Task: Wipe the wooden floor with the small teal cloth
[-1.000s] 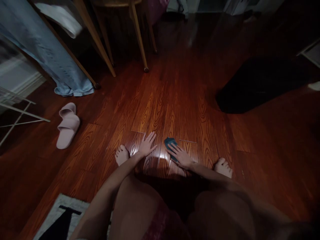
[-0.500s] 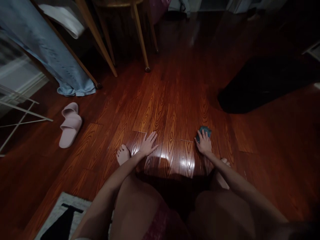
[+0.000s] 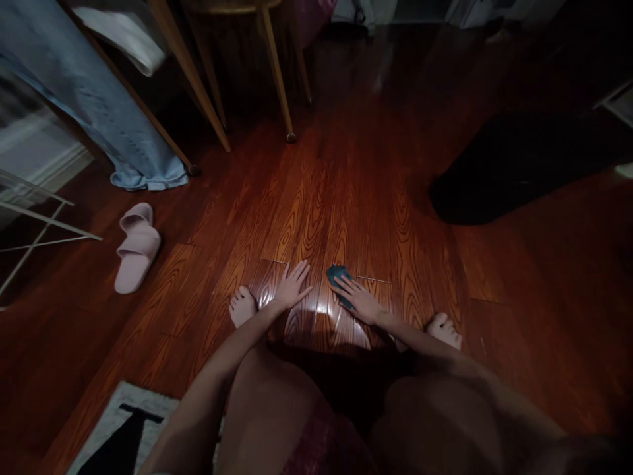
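Note:
A small dark teal cloth lies on the glossy wooden floor in front of me. My right hand presses it down, palm low and fingers stretched over it, holding it against the boards. Part of the cloth is hidden beneath the fingers. To the left, my left hand rests flat on the floor with its fingers spread and nothing in it. A short gap of bare boards separates the two hands.
Pink slippers lie at the left, near a white wire rack. Blue jeans hang down to the floor beside a wooden chair. A black bin-like object is at the right. A patterned rug is at lower left.
My right hand has slid left across the floor with the cloth under it, closer to my left hand. The left hand has stayed in place.

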Motion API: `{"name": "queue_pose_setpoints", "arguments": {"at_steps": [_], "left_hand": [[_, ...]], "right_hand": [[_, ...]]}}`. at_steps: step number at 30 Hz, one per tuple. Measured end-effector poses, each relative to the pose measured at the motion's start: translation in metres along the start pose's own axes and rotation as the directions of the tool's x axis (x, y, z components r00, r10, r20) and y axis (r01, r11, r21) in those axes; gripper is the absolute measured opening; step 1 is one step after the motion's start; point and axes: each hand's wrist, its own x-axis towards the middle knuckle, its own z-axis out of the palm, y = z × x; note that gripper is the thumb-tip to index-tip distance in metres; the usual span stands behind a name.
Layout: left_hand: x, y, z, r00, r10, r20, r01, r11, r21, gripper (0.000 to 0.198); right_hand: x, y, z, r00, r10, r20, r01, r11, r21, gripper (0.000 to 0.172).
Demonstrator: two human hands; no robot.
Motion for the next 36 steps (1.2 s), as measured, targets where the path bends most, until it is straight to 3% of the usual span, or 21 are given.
{"name": "queue_pose_setpoints", "arguments": {"at_steps": [3,5,7,10,12,14,16,19,22,26,30,33,36], "left_hand": [[0.000,0.000,0.000,1.000,-0.002,0.009,0.002,1.000,-0.008,0.074],[0.000,0.000,-0.001,1.000,-0.004,0.016,0.004,1.000,-0.008,0.074],[0.000,0.000,-0.001,1.000,-0.001,0.016,0.001,1.000,-0.007,0.074],[0.000,-0.001,0.001,1.000,0.004,0.008,-0.004,1.000,-0.006,0.074],[0.001,-0.001,0.002,1.000,0.005,0.003,-0.005,1.000,-0.004,0.074],[0.001,-0.002,0.002,1.000,0.001,0.002,-0.001,1.000,-0.001,0.075],[0.001,-0.002,0.002,1.000,-0.001,0.007,0.001,1.000,0.004,0.075],[0.001,-0.002,0.002,1.000,-0.002,0.014,0.001,1.000,0.009,0.075],[0.001,-0.001,0.001,1.000,-0.002,0.010,0.002,1.000,0.003,0.074],[0.001,-0.001,0.001,1.000,0.007,0.006,-0.007,1.000,-0.007,0.074],[0.001,-0.002,0.001,1.000,0.009,0.002,-0.009,1.000,-0.014,0.075],[0.001,-0.002,0.001,1.000,0.007,0.000,-0.007,1.000,-0.014,0.074],[0.001,-0.002,0.002,1.000,0.005,0.000,-0.005,1.000,-0.011,0.073]], "right_hand": [[-0.002,0.037,-0.005,0.975,0.209,-0.080,-0.211,0.977,-0.019,0.057],[-0.010,0.067,-0.006,0.905,0.398,-0.150,-0.404,0.915,-0.013,0.060],[-0.023,0.090,-0.005,0.805,0.545,-0.232,-0.558,0.830,0.013,0.063],[-0.043,0.100,0.001,0.680,0.661,-0.318,-0.677,0.733,0.075,0.065],[-0.050,0.086,0.007,0.642,0.689,-0.336,-0.702,0.705,0.105,0.066],[-0.049,0.062,0.014,0.669,0.671,-0.321,-0.678,0.727,0.107,0.066],[-0.043,0.036,0.019,0.775,0.577,-0.259,-0.578,0.812,0.079,0.064],[-0.029,0.008,0.017,0.934,0.337,-0.119,-0.334,0.942,0.042,0.060],[-0.018,0.001,0.009,0.980,0.191,-0.053,-0.189,0.981,0.029,0.058],[-0.012,0.026,0.000,0.966,0.245,-0.080,-0.243,0.970,0.026,0.057],[-0.018,0.063,0.000,0.853,0.483,-0.198,-0.482,0.875,0.057,0.059],[-0.030,0.076,0.003,0.758,0.584,-0.289,-0.584,0.806,0.096,0.062],[-0.040,0.066,0.007,0.748,0.595,-0.295,-0.602,0.795,0.076,0.063]]}}
